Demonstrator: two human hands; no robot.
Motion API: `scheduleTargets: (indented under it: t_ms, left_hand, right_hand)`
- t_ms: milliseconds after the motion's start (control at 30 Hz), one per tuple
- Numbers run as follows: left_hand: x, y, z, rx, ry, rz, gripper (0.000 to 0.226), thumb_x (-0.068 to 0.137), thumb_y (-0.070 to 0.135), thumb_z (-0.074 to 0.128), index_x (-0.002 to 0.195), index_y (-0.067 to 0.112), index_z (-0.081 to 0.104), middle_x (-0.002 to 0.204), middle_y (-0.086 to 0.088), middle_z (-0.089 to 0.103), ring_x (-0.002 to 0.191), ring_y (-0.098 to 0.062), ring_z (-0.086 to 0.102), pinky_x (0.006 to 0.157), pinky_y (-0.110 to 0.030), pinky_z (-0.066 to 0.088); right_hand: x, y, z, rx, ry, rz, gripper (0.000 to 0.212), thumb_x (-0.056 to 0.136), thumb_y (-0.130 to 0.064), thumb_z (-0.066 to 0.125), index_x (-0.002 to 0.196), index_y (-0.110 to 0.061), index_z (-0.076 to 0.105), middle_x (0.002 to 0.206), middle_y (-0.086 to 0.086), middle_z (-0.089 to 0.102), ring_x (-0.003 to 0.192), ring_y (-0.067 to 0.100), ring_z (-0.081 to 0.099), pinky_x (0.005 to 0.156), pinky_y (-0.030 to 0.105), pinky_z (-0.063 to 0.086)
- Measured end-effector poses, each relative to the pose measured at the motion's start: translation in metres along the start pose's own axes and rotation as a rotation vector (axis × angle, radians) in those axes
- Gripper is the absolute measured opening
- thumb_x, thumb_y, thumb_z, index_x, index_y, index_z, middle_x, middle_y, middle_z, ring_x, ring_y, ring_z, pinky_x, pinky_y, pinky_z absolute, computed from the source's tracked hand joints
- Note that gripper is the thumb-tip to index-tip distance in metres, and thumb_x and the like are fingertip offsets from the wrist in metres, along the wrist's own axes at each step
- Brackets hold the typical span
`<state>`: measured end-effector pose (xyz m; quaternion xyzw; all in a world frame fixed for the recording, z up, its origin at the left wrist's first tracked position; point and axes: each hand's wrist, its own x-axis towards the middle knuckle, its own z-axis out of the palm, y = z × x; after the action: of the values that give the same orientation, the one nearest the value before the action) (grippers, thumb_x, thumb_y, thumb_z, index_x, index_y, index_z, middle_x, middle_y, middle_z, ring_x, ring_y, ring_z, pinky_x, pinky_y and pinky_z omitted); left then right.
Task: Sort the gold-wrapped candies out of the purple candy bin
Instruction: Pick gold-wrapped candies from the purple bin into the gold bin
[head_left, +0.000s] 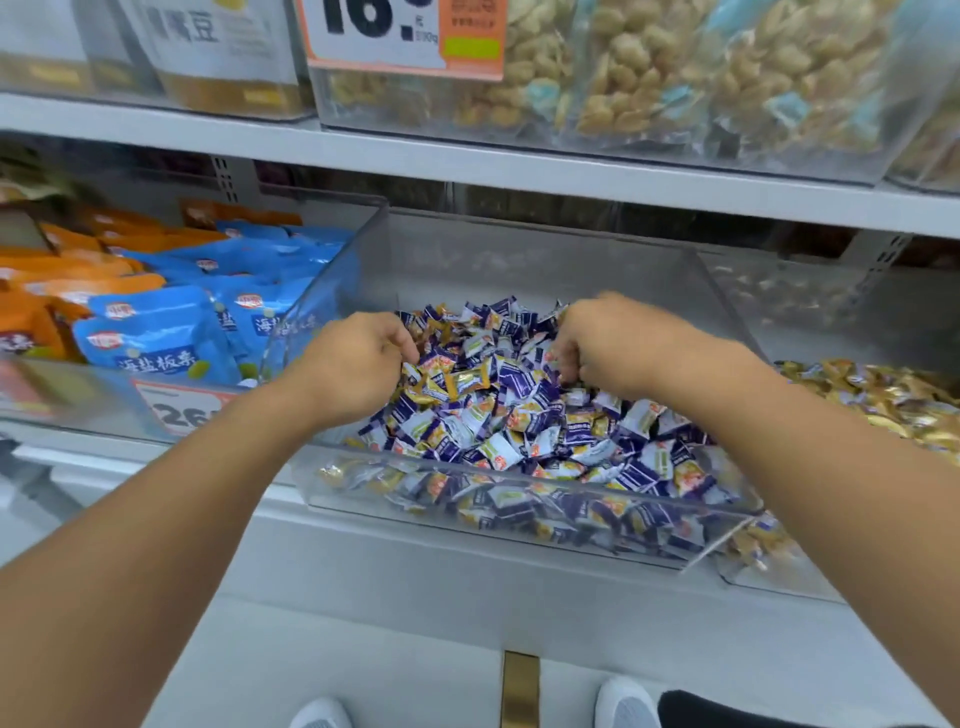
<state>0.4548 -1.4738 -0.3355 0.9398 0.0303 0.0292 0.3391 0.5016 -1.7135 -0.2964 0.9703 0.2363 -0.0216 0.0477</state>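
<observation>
Both hands dig in the bin (519, 499) of purple candies (524, 415): left hand (350, 364) curled beside gold candies (457, 382), right hand (602, 338) curled into the pile, contents hidden. Picking is underway; next, pinch a gold one and carry it to the gold bin (883, 395).

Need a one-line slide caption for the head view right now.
Both hands, left and right, dig with curled fingers into the clear bin of purple candies, a gold-wrapped candy between them.
</observation>
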Motion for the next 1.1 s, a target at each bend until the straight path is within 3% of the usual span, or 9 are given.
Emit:
scheduleTargets:
  t_ms: [133,300,433,600,767,833,933,1000,1100]
  left_hand:
    - [0.006,0.007,-0.002,0.021,0.06,0.022,0.029,0.097,0.005,0.04,0.089,0.011,0.068,0.06,0.004,0.056,0.055,-0.01,0.05,0.053,-0.024,0.04]
    - [0.018,0.001,-0.001,0.366,-0.098,0.005,0.014,0.09,0.026,0.066,0.093,0.012,0.069,0.091,-0.006,0.068,0.078,-0.021,0.061,0.068,-0.029,0.043]
    - [0.028,-0.003,0.01,0.471,-0.198,-0.043,0.037,0.084,0.044,0.074,0.099,0.011,0.068,0.099,-0.008,0.067,0.09,-0.024,0.06,0.071,-0.031,0.046]
    - [0.039,-0.005,0.017,0.438,-0.194,-0.065,0.03,0.08,0.041,0.08,0.07,0.017,0.065,0.084,-0.007,0.068,0.084,-0.024,0.063,0.07,-0.03,0.047]
    - [0.042,-0.011,0.015,0.304,-0.18,-0.112,0.027,0.091,0.011,0.069,0.067,0.023,0.066,0.085,0.005,0.07,0.068,-0.005,0.059,0.058,-0.018,0.043]
    - [0.042,-0.009,0.012,0.213,-0.148,-0.136,0.023,0.095,0.011,0.061,0.075,0.021,0.067,0.081,0.007,0.063,0.064,0.0,0.053,0.05,-0.015,0.037]
    - [0.041,-0.003,0.005,-0.02,-0.024,-0.164,0.02,0.1,0.019,0.054,0.082,0.017,0.062,0.078,0.0,0.062,0.063,-0.012,0.054,0.054,-0.023,0.041]
    - [0.039,0.0,-0.001,-0.065,0.038,-0.151,0.02,0.102,0.025,0.051,0.09,0.011,0.06,0.075,-0.004,0.058,0.064,-0.017,0.052,0.058,-0.028,0.041]
    - [0.035,0.0,-0.007,0.011,0.032,-0.096,0.018,0.101,0.021,0.052,0.089,0.008,0.056,0.074,-0.001,0.053,0.076,-0.023,0.059,0.068,-0.036,0.054]
  right_hand:
    - [0.019,-0.018,-0.036,0.116,0.08,-0.138,0.022,0.088,-0.01,0.067,0.1,-0.027,0.074,0.095,-0.009,0.065,0.087,0.015,0.061,0.07,0.026,0.048]
    - [0.059,-0.064,-0.01,0.195,-0.183,-0.247,0.033,0.079,-0.025,0.084,0.109,-0.017,0.072,0.1,-0.002,0.071,0.09,0.02,0.066,0.083,0.037,0.056]
    - [0.077,-0.072,0.017,0.108,-0.137,-0.233,0.028,0.076,-0.018,0.085,0.097,-0.009,0.069,0.089,0.008,0.068,0.075,0.025,0.063,0.069,0.036,0.056]
    - [0.092,-0.06,0.022,0.174,-0.144,-0.199,0.02,0.084,-0.015,0.068,0.072,-0.002,0.06,0.068,0.014,0.054,0.062,0.026,0.048,0.058,0.031,0.041]
    - [0.102,-0.048,0.013,0.369,-0.146,-0.117,0.029,0.093,-0.01,0.046,0.104,0.011,0.064,0.114,0.031,0.063,0.097,0.047,0.062,0.071,0.049,0.053]
    - [0.101,-0.051,0.015,0.402,-0.162,-0.113,0.029,0.094,-0.007,0.044,0.096,0.011,0.067,0.102,0.029,0.066,0.079,0.039,0.06,0.061,0.04,0.046]
    - [0.09,-0.063,0.018,0.399,-0.178,-0.113,0.042,0.094,-0.038,0.058,0.061,-0.011,0.052,0.059,0.006,0.048,0.054,0.022,0.043,0.051,0.029,0.032]
    - [0.085,-0.07,0.024,0.309,-0.168,-0.154,0.05,0.079,-0.052,0.076,0.059,-0.016,0.048,0.054,0.0,0.044,0.051,0.021,0.043,0.051,0.027,0.034]
    - [0.087,-0.07,0.031,0.262,-0.091,-0.192,0.038,0.079,-0.036,0.081,0.066,-0.011,0.056,0.062,0.001,0.053,0.06,0.023,0.053,0.06,0.031,0.048]
